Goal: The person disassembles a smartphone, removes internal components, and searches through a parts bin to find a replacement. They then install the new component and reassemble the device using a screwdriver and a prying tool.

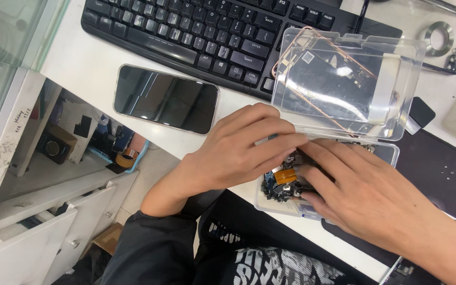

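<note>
A white desk is seen from above, with open drawers below its left edge. A clear plastic box of small phone parts is set at the desk's near edge, its lid standing open. Both hands are placed over the box: the left hand with fingers stretched flat, the right hand with fingertips among the parts. Whether any part is pinched cannot be told. A phone is laid face up beside a black keyboard.
</note>
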